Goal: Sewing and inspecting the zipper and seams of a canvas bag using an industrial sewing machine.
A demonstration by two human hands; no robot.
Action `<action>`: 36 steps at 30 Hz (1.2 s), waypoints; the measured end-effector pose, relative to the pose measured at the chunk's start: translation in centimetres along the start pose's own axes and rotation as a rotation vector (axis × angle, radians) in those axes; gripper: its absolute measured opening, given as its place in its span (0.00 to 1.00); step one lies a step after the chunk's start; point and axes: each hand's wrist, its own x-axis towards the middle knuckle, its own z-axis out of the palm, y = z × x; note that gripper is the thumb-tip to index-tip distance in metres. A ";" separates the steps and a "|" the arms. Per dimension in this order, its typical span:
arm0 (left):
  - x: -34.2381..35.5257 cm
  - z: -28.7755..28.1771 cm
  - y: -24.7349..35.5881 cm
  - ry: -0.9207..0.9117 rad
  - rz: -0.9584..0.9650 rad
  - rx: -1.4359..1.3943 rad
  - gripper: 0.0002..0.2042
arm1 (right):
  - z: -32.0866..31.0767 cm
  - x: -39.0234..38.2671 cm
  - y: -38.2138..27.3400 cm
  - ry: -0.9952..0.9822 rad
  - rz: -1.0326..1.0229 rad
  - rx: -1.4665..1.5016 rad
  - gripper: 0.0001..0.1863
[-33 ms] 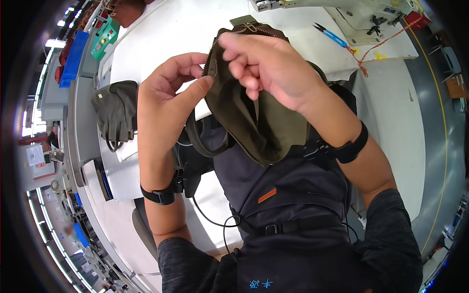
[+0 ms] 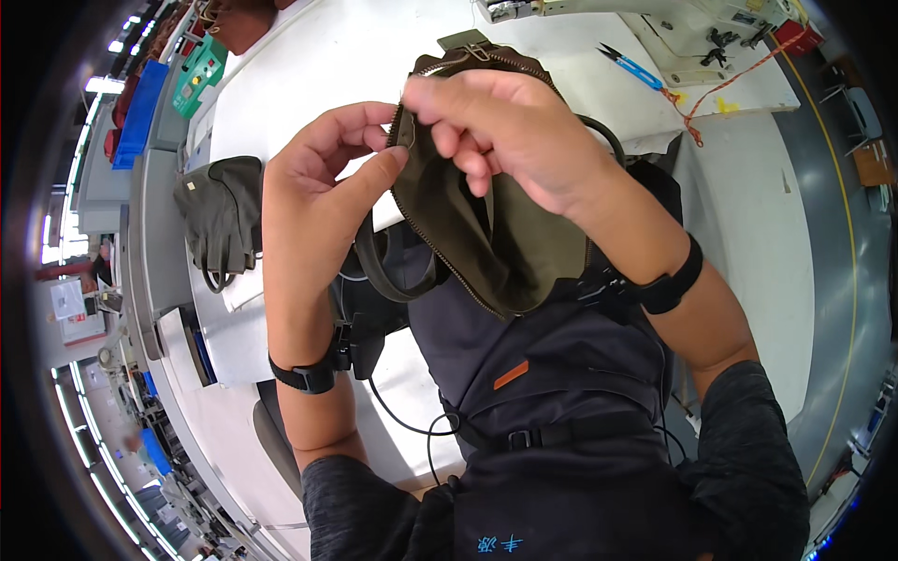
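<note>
Holds, with the grip of the bare left hand (image 2: 313, 182), the left rim of an olive-green fabric bag (image 2: 552, 238). Closes there to a narrow pinch: thumb laid against the rim, fingers bent beside it, slightly farther up. Sets the bare right hand (image 2: 528, 136) over the upper left of the bag mouth, with thumb and index fingertips close together and the remaining fingers loosely curled. Cannot tell whether anything thin lies in this second grip, or whether its fingertips touch the rim.

Lies, as to the bag, in front of the torso and between the two hands; overlaps in view, at its near end, a dark fabric apron (image 2: 561, 449) with a small orange tag, and at its far end the white tabletop (image 2: 318, 56). Stands wide open along a brass-coloured toothed zipper (image 2: 432, 245). Exposes inside an olive lining with a deep, shadowed fold. Carries at the left a dark looped strap handle (image 2: 382, 271).

Includes, left of the left forearm, a second, dark olive bag (image 2: 220, 206) with loop handles and a small pale tag; hides its interior from this view. Presents at upper left a green box-shaped device (image 2: 198, 77) near a bright blue plastic bin (image 2: 142, 112). Presents at upper right blue-handled thread snips (image 2: 634, 68), just beside an orange-red braided cord (image 2: 697, 122) and near a cream-white sewing machine (image 2: 669, 37).
</note>
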 end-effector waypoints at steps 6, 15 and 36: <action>0.0 0.0 0.0 -0.005 0.004 0.011 0.15 | -0.8 -0.7 0.3 -0.022 -0.070 -0.093 0.12; 0.0 0.6 0.2 -0.002 -0.005 0.028 0.14 | 2.5 -8.6 3.7 0.065 -0.465 -0.986 0.27; -0.4 0.2 1.2 -0.051 0.012 0.139 0.08 | 1.8 -7.6 5.9 0.106 -0.600 -0.906 0.19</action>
